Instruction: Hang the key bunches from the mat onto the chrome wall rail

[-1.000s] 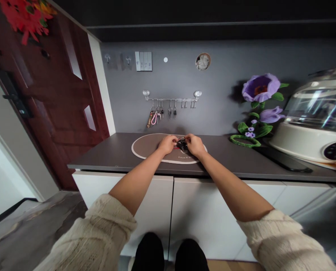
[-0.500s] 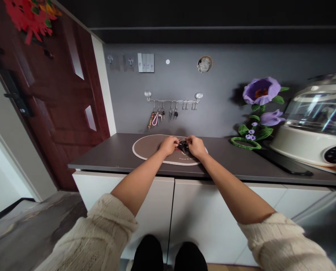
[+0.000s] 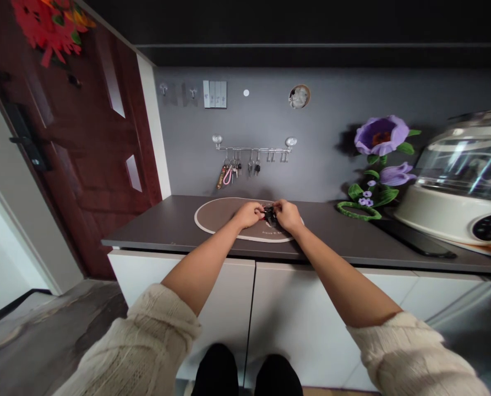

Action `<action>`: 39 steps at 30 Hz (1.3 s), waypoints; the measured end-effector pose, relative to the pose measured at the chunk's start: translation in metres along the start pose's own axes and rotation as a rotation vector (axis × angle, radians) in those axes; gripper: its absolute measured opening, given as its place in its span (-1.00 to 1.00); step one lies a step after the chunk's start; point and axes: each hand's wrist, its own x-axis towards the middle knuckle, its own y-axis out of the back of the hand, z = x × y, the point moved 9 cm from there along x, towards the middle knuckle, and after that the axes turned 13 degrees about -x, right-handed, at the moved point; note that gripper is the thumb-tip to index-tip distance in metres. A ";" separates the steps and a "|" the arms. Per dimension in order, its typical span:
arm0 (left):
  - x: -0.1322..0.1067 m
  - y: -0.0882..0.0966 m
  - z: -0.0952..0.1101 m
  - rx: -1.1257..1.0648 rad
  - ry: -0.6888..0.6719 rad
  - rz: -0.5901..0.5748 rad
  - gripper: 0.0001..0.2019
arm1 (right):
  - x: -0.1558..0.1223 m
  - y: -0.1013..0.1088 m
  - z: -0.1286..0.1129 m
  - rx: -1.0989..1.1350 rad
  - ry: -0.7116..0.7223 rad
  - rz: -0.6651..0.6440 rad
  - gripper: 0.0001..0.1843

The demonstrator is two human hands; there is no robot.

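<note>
left hand (image 3: 249, 213) pinches dark keys (image 3: 269, 213) | right hand (image 3: 287, 214) grips them too | both above oval brown mat (image 3: 216, 217), pale-edged

The person wears a cream knitted jumper, thick, slightly fuzzy, with a loose ribbed weave. The left sleeve (image 3: 146, 341) and the right sleeve (image 3: 414, 352) are wide and baggy, and each ends near the elbow in a bunched, soft roll of wool. Beyond the rolls the forearms are bare, as are the left hand (image 3: 249, 213) and the right hand (image 3: 289, 214). At the near edge, between the sleeves, sit two rounded black shapes (image 3: 216, 368), trouser legs or shoes; which, the view does not show.
</note>
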 end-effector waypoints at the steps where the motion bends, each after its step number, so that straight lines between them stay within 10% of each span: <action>1: 0.000 -0.002 -0.002 -0.029 0.016 -0.018 -0.81 | 0.000 0.000 0.000 0.001 0.002 0.000 -0.71; 39: 0.003 0.031 0.008 -0.580 0.042 0.264 -0.81 | -0.009 0.012 -0.032 0.132 0.254 0.015 -0.82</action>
